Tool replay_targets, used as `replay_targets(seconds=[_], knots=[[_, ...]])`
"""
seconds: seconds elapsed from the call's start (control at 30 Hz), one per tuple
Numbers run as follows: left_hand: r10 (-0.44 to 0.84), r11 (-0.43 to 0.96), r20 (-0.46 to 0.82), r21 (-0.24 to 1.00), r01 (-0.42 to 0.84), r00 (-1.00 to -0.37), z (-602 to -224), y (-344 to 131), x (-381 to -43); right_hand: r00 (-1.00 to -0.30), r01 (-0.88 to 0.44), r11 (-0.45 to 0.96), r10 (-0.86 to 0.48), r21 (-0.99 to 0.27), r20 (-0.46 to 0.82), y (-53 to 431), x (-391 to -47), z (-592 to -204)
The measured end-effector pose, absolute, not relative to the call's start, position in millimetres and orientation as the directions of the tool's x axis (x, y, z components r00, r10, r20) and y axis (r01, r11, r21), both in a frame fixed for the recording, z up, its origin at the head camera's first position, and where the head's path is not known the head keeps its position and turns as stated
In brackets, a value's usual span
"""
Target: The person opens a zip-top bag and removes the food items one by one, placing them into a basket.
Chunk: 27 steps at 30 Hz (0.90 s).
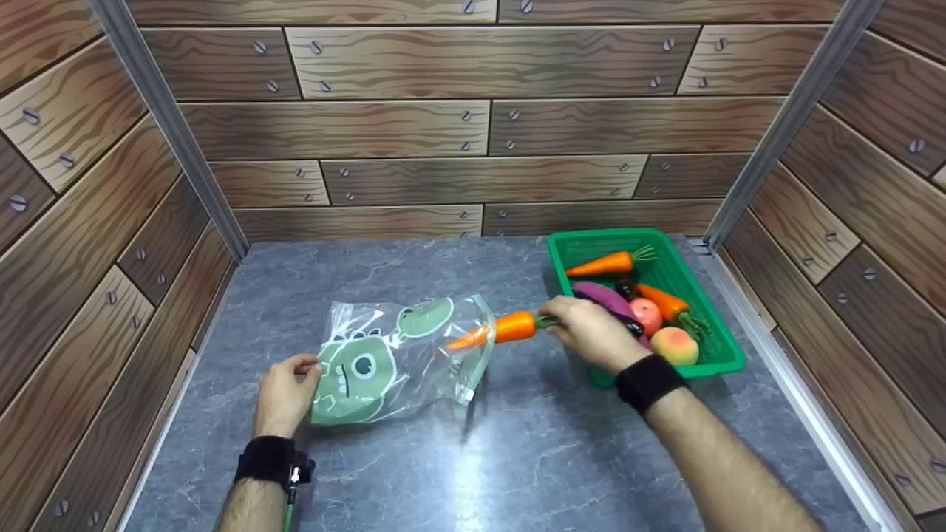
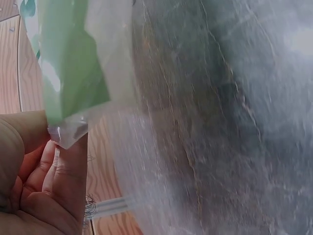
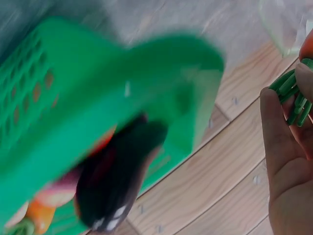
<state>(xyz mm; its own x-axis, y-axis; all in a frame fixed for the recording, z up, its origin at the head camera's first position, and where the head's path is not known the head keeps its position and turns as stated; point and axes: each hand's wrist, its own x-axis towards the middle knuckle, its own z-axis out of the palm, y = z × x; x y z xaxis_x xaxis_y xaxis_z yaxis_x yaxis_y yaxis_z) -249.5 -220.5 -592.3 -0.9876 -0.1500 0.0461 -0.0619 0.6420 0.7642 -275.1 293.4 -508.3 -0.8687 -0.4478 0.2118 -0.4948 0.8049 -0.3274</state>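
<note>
A clear zip bag (image 1: 421, 369) with a green cartoon monster print lies across the table's middle, its zip end facing right. My left hand (image 1: 284, 391) pinches the bag's closed left end between thumb and fingers; the left wrist view shows the pinched bag corner (image 2: 68, 132) up close. In my right hand (image 1: 591, 332) the green stems of a carrot (image 1: 514, 327) are pinched. The carrot points left, its tip half within the bag's mouth and its thick end outside. The right wrist view shows the carrot's green stems (image 3: 293, 93) between thumb and fingers.
A green plastic basket (image 1: 728, 362) stands at the right, close to my right hand. Inside are two carrots (image 1: 602, 264), a purple eggplant (image 1: 602, 295), a dark eggplant (image 3: 117, 181), a red round fruit (image 1: 646, 316) and a peach (image 1: 675, 346). Wood-patterned walls (image 1: 414, 129) enclose the table.
</note>
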Motion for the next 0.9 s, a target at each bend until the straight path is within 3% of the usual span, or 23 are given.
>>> replay_targets(seconds=[0.23,0.47,0.9], knots=[[-0.154,0.649,0.038,0.757,-0.072,-0.987,-595,-228,-248,-0.900,-0.428,0.850,-0.371,-0.306,0.227,334,-277,-494],[-0.144,0.648,0.027,0.758,-0.073,-0.989,-598,-230,-248,-0.939,-0.295,0.890,-0.202,-0.348,0.279,372,-276,-483],[-0.151,0.650,0.024,0.756,-0.081,-0.988,-600,-227,-247,-0.925,-0.009,0.952,0.107,-0.305,0.363,408,-288,-488]])
